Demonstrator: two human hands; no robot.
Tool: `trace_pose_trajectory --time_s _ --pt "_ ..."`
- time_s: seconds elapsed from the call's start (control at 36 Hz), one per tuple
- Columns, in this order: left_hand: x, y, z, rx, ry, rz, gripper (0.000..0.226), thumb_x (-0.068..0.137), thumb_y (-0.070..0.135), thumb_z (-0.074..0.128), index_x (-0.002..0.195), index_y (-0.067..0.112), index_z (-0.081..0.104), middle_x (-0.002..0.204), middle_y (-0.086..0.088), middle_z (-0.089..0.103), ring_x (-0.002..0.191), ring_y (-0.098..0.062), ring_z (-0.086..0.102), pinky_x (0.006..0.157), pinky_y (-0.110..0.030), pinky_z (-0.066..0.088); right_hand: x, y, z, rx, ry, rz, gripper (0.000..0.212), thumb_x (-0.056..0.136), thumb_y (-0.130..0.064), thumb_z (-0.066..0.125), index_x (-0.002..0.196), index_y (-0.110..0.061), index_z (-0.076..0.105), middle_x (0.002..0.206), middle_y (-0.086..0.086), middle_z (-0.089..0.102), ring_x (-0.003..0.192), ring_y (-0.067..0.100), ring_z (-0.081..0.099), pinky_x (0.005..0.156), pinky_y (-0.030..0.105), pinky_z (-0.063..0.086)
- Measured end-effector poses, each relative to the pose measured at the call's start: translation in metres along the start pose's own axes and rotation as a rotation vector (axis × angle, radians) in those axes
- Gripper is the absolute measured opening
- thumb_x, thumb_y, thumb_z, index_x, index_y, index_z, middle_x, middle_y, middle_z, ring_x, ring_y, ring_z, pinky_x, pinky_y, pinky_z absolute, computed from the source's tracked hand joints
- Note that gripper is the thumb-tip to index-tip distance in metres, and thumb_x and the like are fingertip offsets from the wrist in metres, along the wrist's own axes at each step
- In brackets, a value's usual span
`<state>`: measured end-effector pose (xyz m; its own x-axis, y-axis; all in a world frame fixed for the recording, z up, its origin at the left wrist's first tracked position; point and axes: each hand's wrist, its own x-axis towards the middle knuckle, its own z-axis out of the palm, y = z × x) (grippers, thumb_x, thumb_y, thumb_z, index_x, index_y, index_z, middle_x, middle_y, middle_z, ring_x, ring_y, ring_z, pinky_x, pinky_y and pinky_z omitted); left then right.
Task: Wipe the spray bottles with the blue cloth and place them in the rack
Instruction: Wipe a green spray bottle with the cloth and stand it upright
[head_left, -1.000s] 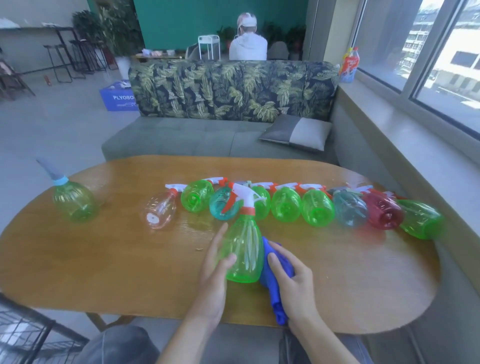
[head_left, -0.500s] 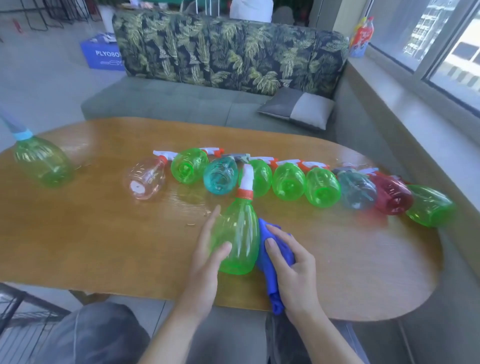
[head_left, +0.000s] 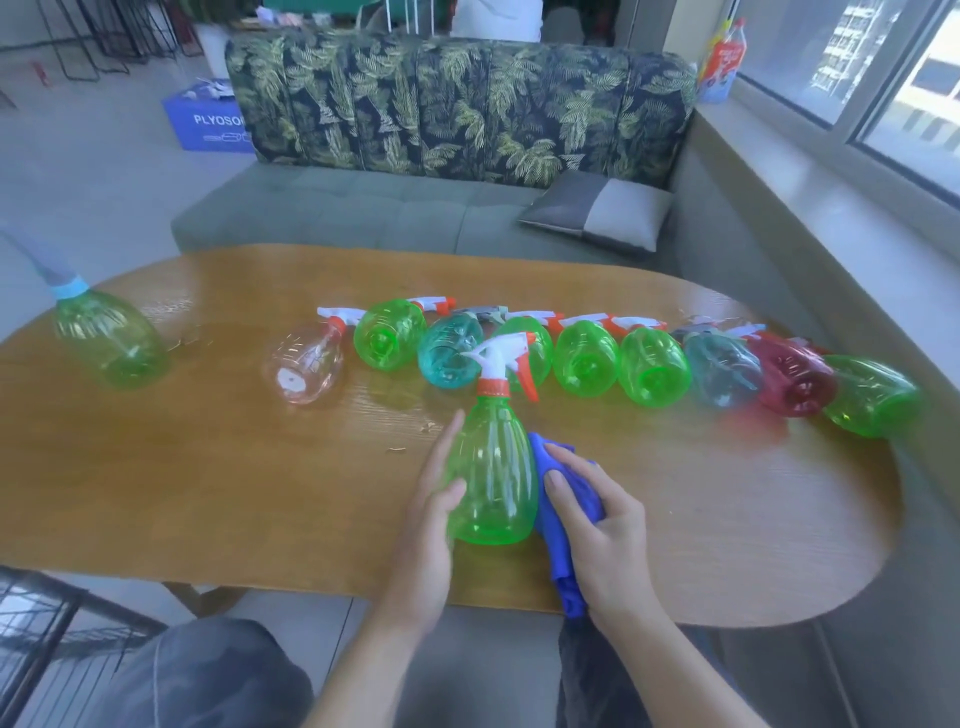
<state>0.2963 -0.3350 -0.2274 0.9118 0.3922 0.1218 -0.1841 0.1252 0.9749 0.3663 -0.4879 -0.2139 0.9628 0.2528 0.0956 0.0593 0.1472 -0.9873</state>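
Left hand (head_left: 431, 525) rests against the left side of the upright green spray bottle (head_left: 493, 473), fingers nearly straight along the plastic and the thumb laid on its front. Right hand (head_left: 597, 525) is curled round the blue cloth (head_left: 558, 530) and presses it to the bottle's right side; the cloth's tail hangs below that hand, over the near edge.

Under both hands spreads the oval wooden worktop (head_left: 208, 467). Beyond it, far past the fingertips, stands a grey sofa (head_left: 363, 213) with a leaf-patterned back and a grey cushion (head_left: 602, 208), with a blue box (head_left: 208, 119) on the floor behind it. A black wire rack (head_left: 31, 634) shows at the lower left, well left of the left hand and below the worktop edge.

Just beyond the held bottle a row of lying spray bottles (head_left: 587, 358) runs from left to right: a clear one (head_left: 306, 369) up and left of the left hand, then green, teal and more green ones, another teal one, a red bottle (head_left: 795, 384) and a last green one (head_left: 872, 395) far right of the right hand. Far left of the left hand stands a separate green bottle (head_left: 111, 338) with a light blue collar, upright near the worktop's edge.
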Motion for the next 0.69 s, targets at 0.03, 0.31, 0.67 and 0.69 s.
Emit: trace_pose_trajectory --time_s 0.03,0.31,0.67,0.69 --pt "0.000 0.000 -0.001 -0.019 -0.003 -0.006 0.064 0.096 0.042 0.052 0.160 0.047 0.047 0.171 0.009 0.042 0.162 -0.023 0.031 0.131 -0.063 0.020 0.000 0.000 0.000 -0.004 -0.004 -0.005 0.024 0.094 -0.024 0.069 0.113 -0.033 0.081 0.106 0.003 0.073 0.099 0.013 0.068 0.085 0.025 0.055" --pt "0.000 0.010 0.007 0.113 0.034 0.023 0.054 0.102 0.042 0.054 0.154 0.052 0.043 0.157 0.044 0.041 0.151 0.018 0.028 0.120 -0.019 0.026 -0.003 0.002 0.000 -0.112 0.003 -0.081 0.024 0.097 -0.020 0.069 0.119 -0.025 0.078 0.103 0.004 0.071 0.095 0.011 0.065 0.085 0.020 0.051" --pt "-0.006 0.012 0.002 0.024 0.055 0.045 0.067 0.091 0.067 0.070 0.153 0.053 0.052 0.163 0.029 0.046 0.155 0.000 0.037 0.129 -0.048 0.031 -0.016 -0.010 0.005 -0.371 -0.014 -0.284 0.025 0.096 -0.028 0.067 0.119 -0.030 0.077 0.099 -0.011 0.066 0.096 0.016 0.065 0.084 0.018 0.047" --pt "-0.006 0.011 0.002 0.005 0.072 0.040 0.063 0.091 0.062 0.072 0.151 0.055 0.054 0.162 0.028 0.047 0.154 0.000 0.039 0.129 -0.050 0.033 -0.016 -0.013 0.004 -0.409 -0.026 -0.309 0.025 0.095 -0.029 0.067 0.118 -0.032 0.077 0.101 -0.014 0.066 0.098 0.014 0.066 0.085 0.016 0.046"
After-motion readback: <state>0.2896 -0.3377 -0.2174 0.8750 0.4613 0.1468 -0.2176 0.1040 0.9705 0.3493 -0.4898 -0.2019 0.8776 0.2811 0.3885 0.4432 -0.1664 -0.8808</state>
